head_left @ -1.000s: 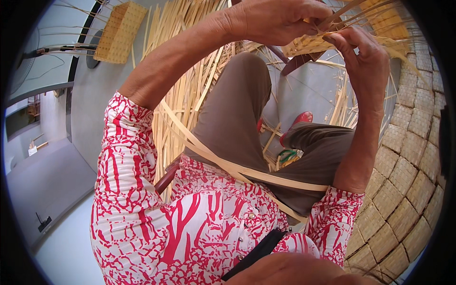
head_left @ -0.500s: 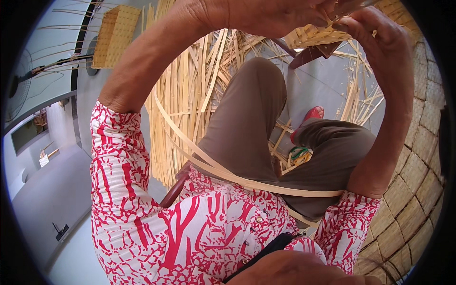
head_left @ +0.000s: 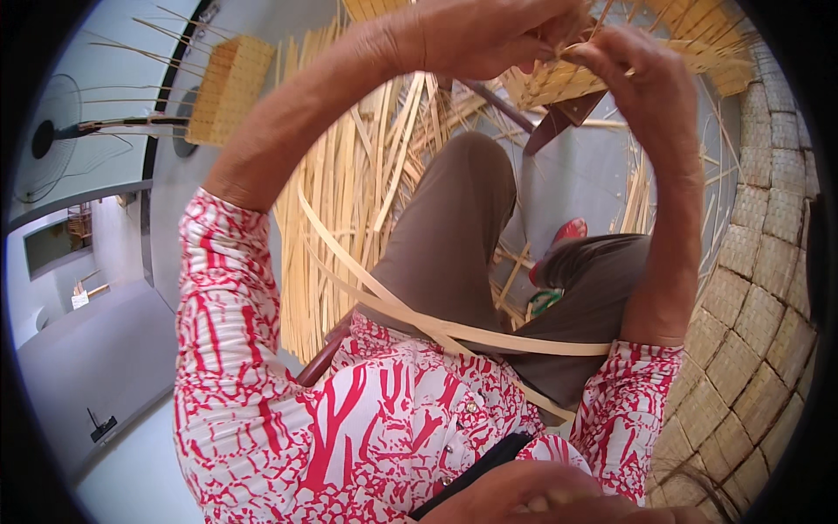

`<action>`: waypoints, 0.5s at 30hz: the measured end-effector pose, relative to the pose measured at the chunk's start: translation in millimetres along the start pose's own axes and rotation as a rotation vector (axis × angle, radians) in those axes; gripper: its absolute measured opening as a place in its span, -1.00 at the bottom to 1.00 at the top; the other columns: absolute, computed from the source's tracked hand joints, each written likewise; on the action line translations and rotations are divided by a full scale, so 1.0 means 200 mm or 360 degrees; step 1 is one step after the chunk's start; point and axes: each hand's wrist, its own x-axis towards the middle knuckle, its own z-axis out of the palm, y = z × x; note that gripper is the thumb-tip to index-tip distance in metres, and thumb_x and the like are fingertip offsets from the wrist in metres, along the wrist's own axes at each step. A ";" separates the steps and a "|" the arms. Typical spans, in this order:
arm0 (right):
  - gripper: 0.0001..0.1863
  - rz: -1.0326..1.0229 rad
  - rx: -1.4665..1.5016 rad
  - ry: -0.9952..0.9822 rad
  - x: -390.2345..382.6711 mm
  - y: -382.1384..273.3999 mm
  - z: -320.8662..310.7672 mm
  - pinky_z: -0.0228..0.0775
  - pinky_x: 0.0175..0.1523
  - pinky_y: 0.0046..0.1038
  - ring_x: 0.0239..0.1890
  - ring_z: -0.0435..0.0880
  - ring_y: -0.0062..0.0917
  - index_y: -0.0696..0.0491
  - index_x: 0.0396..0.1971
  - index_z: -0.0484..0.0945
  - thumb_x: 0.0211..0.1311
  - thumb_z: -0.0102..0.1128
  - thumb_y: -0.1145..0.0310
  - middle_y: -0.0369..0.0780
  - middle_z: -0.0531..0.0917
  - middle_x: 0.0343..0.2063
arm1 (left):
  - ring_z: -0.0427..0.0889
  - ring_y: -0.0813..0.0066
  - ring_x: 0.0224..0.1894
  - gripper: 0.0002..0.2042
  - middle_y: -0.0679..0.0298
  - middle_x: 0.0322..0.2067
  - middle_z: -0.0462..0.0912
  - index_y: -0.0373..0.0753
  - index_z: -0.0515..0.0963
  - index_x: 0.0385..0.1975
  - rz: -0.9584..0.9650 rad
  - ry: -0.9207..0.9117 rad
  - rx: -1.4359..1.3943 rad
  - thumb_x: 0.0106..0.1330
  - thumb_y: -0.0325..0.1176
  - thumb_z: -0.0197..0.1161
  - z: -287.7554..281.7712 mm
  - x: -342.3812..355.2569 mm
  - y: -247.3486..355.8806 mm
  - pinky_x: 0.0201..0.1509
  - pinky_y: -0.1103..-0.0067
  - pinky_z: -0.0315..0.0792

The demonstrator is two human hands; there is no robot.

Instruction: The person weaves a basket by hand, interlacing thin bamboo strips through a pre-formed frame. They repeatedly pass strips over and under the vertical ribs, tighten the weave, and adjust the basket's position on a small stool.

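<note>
At the top of the head view, a pale woven bamboo basket with upright strips hangs between my raised hands. My left hand reaches across from the left, its fingers closed in a pinch at the basket's edge. Close against it, my right hand pinches the same edge with thumb and fingers. A thin strip end shows between the fingertips, though the exact grip is partly hidden. Long flat bamboo strips lie across my lap.
Loose bamboo strips cover the floor left of my legs. A half-woven basket with long loose ends and a fan stand at left. Stacked woven pieces line the right. Dark wood sits below my hands.
Both hands and the basket have shifted left in the picture, and more of the weave and its upright strips shows at upper right. The fingers still pinch at the basket's edge.
</note>
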 end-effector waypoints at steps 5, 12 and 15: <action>-0.66 0.0125 -0.0033 0.0228 0.06 -0.04 0.05 0.48 -0.26 -0.30 -0.31 0.64 -0.37 -0.03 -0.41 0.63 0.16 0.31 -0.03 -0.31 0.63 -0.44 | 0.60 0.73 -0.37 -0.74 0.37 -0.42 0.65 -0.29 0.49 -0.14 -0.0402 0.0175 -0.0223 0.28 -0.37 0.39 0.02 -0.06 -0.06 -0.36 0.71 0.45; -0.90 0.0140 0.0160 0.0626 0.04 -0.06 0.08 0.52 -0.14 -0.35 -0.25 0.65 -0.30 0.00 -0.28 0.64 0.25 0.22 0.36 -0.23 0.66 -0.28 | 0.60 0.78 -0.48 -0.87 0.37 -0.55 0.65 -0.31 0.58 -0.35 -0.0830 0.0625 -0.0375 0.24 -0.43 0.39 0.08 -0.08 -0.09 -0.41 0.76 0.45; -0.87 0.0919 0.0959 -0.0032 -0.07 -0.01 0.16 0.55 -0.16 -0.39 -0.31 0.70 -0.27 0.04 -0.22 0.61 0.37 0.08 0.40 -0.18 0.67 -0.25 | 0.60 0.78 -0.47 -0.87 0.37 -0.55 0.64 -0.30 0.59 -0.36 -0.0752 0.0662 -0.0372 0.24 -0.42 0.40 0.11 -0.09 -0.13 -0.40 0.74 0.46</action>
